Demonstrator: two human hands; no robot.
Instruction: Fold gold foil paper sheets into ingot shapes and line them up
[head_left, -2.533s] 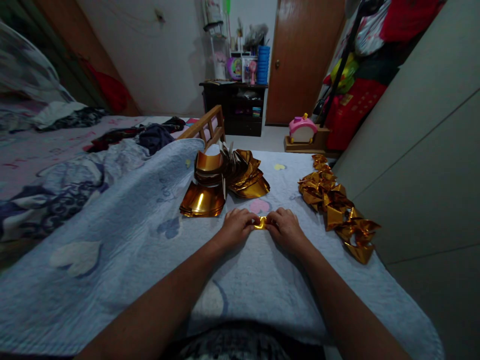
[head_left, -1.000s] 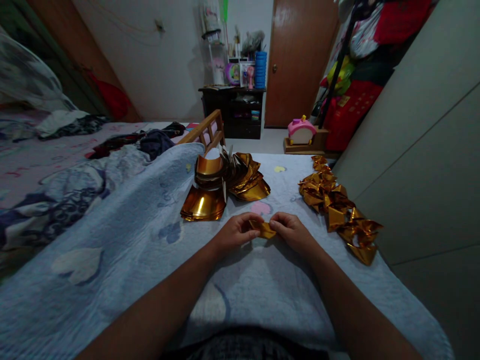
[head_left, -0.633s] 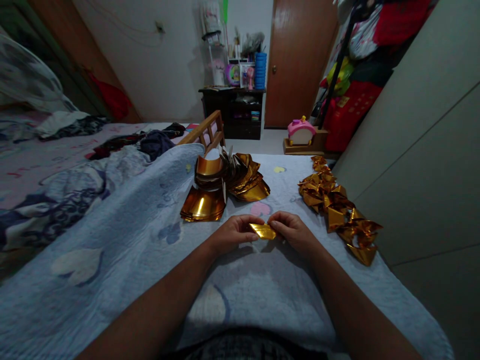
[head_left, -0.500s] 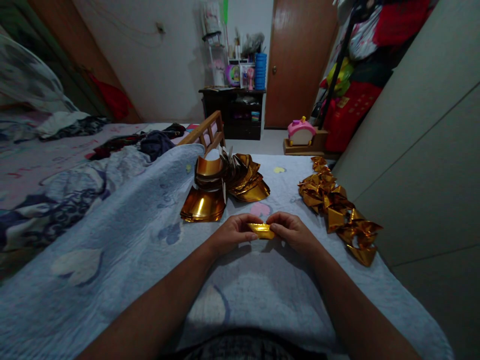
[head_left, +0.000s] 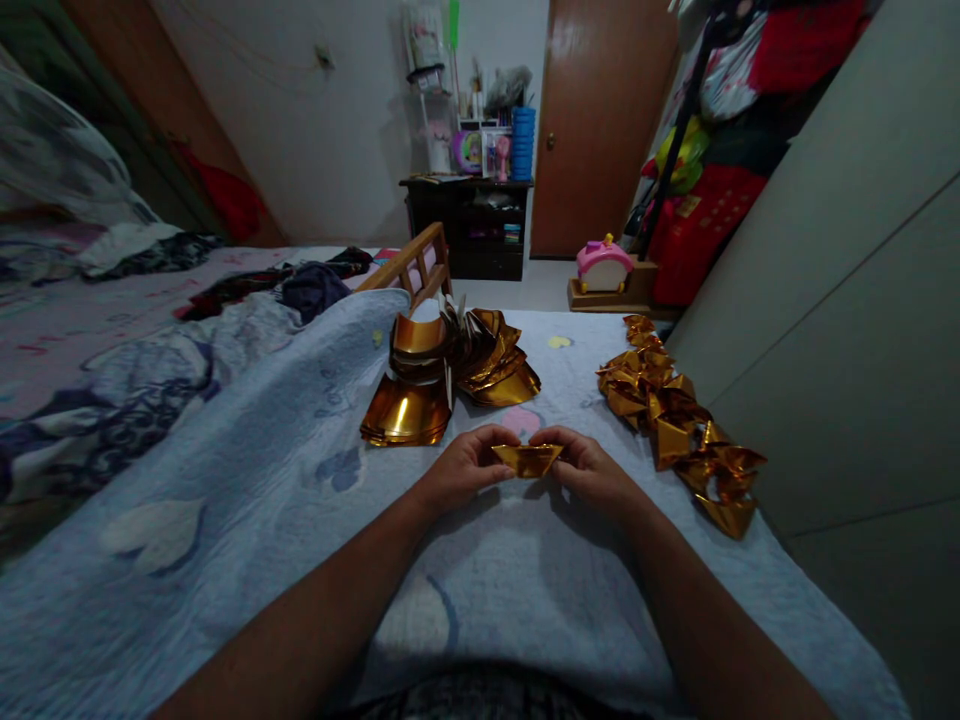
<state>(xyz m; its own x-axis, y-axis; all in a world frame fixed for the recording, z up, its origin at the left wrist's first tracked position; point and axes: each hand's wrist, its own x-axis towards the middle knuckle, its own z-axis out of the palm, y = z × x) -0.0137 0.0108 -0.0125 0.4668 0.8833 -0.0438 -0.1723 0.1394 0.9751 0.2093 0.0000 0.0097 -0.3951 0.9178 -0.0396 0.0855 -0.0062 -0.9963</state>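
Between my hands is a small boat-shaped piece of folded gold foil paper (head_left: 529, 461), its two points to left and right. My left hand (head_left: 471, 464) pinches its left end with thumb and fingers. At the other end, my right hand (head_left: 589, 466) grips with the fingers behind and the thumb at the near side. Beyond my left hand lie fanned stacks of gold foil sheets (head_left: 407, 411). To the right, a long heap of folded gold foil pieces (head_left: 667, 415) runs along the bed's side.
A pale blue bedspread (head_left: 517, 620) with heart patterns lies under everything. Past its far end stand a wooden bed rail (head_left: 420, 255), a dark cabinet (head_left: 465, 235) and a pink toy (head_left: 604, 265). A pale cabinet side (head_left: 847, 300) borders the bed on the right.
The folded paper's right point has come into view as my right thumb moved off its front. Its near face has turned and looks darker. The stacks and the heap stay put.
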